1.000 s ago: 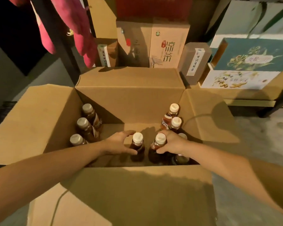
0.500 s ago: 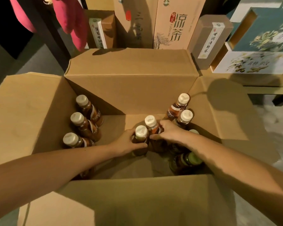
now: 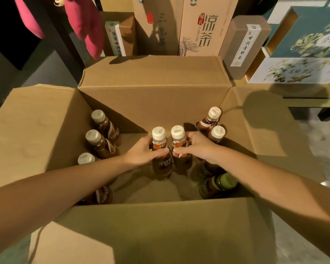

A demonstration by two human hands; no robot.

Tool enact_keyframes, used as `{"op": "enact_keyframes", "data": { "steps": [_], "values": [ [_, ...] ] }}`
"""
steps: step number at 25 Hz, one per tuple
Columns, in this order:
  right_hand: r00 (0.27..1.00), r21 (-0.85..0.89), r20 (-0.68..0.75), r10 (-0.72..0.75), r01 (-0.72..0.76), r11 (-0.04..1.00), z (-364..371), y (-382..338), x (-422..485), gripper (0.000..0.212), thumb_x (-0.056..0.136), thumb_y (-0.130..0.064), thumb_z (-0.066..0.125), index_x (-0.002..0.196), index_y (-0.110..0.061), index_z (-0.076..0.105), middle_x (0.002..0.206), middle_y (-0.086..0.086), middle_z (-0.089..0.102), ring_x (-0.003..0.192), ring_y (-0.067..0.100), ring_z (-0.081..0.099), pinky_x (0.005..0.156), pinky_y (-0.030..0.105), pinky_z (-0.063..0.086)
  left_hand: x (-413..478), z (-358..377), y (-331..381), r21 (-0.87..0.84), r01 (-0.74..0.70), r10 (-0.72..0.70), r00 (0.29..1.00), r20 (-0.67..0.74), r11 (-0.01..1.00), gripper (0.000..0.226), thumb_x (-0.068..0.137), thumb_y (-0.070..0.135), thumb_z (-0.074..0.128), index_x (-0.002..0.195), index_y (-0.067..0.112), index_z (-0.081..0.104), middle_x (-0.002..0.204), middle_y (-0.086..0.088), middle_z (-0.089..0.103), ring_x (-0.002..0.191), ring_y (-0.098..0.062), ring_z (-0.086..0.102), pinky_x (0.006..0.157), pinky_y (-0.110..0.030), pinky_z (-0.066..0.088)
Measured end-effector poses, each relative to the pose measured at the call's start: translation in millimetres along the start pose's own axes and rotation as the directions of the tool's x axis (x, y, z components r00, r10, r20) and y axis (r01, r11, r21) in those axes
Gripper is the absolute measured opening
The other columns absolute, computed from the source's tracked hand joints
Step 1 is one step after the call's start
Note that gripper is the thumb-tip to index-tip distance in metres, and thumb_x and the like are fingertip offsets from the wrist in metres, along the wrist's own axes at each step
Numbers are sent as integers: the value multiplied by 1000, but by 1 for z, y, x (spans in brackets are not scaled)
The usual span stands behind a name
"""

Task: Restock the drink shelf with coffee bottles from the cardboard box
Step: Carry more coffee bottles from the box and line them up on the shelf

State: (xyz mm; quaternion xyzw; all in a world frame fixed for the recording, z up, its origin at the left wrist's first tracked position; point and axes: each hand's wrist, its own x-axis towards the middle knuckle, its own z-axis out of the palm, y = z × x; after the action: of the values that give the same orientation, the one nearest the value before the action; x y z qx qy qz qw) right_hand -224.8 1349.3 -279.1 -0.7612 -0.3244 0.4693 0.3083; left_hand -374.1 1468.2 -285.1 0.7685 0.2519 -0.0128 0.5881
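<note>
**Q:** Grey floor (image 3: 312, 244) and an open cardboard box (image 3: 154, 96): what lies nearest?

**A:** The front flap (image 3: 160, 229) is nearest, and both forearms reach over it into the box. Below and to the right of the right hand's fingers (image 3: 181, 149), a green-capped bottle (image 3: 217, 184) lies on its side.

**Q:** How are the fingers set?

**A:** The left hand (image 3: 141, 152) wraps one coffee bottle (image 3: 161, 161) at the shoulder, thumb across the label. The right hand (image 3: 198, 147) grasps the neighbouring bottle (image 3: 180, 159) the same way. Both bottles are upright and touching, with their caps clear above the fingers. This grip probably puts the load on the bottle body, not the lid.

**Q:** And beyond the fingers?

**A:** To the left of the left fingers, three bottles (image 3: 101, 141) line the box wall. Beyond the right fingers stand two more bottles (image 3: 212, 122). Past the rear flap are tea cartons (image 3: 206, 29). No drink shelf can be identified, and the held pair is inside the box, not yet shelved.
</note>
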Motion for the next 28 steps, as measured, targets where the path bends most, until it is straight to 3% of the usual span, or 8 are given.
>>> {"op": "enact_keyframes", "data": {
  "steps": [5, 11, 14, 18, 20, 23, 26, 28],
  "values": [
    [990, 167, -100, -102, 118, 979, -12, -42, -25, 43, 80, -11, 71, 121, -9, 59, 119, 8, 65, 109, 16, 58, 98, 29, 42, -35, -39, 46, -172, -74, 39, 980, -198, 982, 19, 89, 16, 57, 106, 24, 55, 109, 5, 63, 100, -4, 60, 77, -11, 49],
    [932, 199, -82, -352, 362, 911, -14, -131, -56, 50, 81, -19, 70, 127, -12, 53, 126, 3, 61, 120, 17, 53, 101, 32, 40, -102, -68, 108, -126, -159, 82, 877, -474, 979, 28, 87, 30, 58, 115, 22, 56, 112, 7, 64, 105, -9, 60, 86, -22, 47],
    [874, 177, -82, -480, 486, 856, 2, -182, -69, 46, 84, -23, 67, 127, -16, 53, 129, 3, 59, 121, 17, 51, 100, 33, 38, -141, -84, 131, -83, -146, 61, 772, -632, 986, 36, 89, 29, 56, 123, 15, 53, 114, 4, 62, 111, -16, 57, 85, -23, 48],
    [801, 158, -6, -598, 592, 791, 47, -246, -82, 36, 85, -23, 65, 120, -17, 57, 122, 1, 62, 106, 9, 54, 92, 25, 43, -203, -115, 132, -94, -121, 0, 614, -790, 988, 37, 89, 29, 57, 123, 16, 51, 120, -2, 60, 113, -19, 54, 101, -42, 41],
    [765, 143, 44, -642, 631, 762, 81, -279, -87, 39, 85, -24, 66, 122, -15, 56, 125, 4, 61, 117, 16, 54, 101, 34, 41, -244, -135, 123, -72, -121, 1, 518, -855, 990, 33, 89, 31, 57, 119, 19, 53, 116, -1, 61, 109, -17, 56, 99, -42, 43],
    [702, 139, 139, -699, 685, 715, 145, -327, -107, 45, 87, -25, 64, 128, -14, 53, 126, 4, 59, 120, 18, 51, 99, 34, 39, -315, -163, 105, -73, -133, -17, 377, -926, 988, 24, 89, 30, 58, 112, 22, 55, 114, -1, 63, 106, -15, 57, 94, -38, 43],
    [629, 160, 235, -741, 727, 668, 216, -368, -128, 30, 87, -26, 63, 116, -17, 58, 109, -1, 61, 111, 17, 55, 91, 30, 41, -386, -189, 89, -82, -144, -43, 252, -967, 986, 8, 90, 26, 58, 97, 26, 57, 106, -2, 65, 102, -17, 60, 93, -38, 45],
    [575, 176, 322, -752, 744, 644, 281, -399, -146, 17, 88, -29, 62, 104, -23, 59, 97, -7, 61, 104, 15, 56, 89, 31, 41, -447, -210, 74, -56, -132, -37, 143, -989, 990, 3, 90, 24, 57, 92, 26, 56, 95, 2, 64, 90, -10, 60, 81, -30, 48]
  ]
}}
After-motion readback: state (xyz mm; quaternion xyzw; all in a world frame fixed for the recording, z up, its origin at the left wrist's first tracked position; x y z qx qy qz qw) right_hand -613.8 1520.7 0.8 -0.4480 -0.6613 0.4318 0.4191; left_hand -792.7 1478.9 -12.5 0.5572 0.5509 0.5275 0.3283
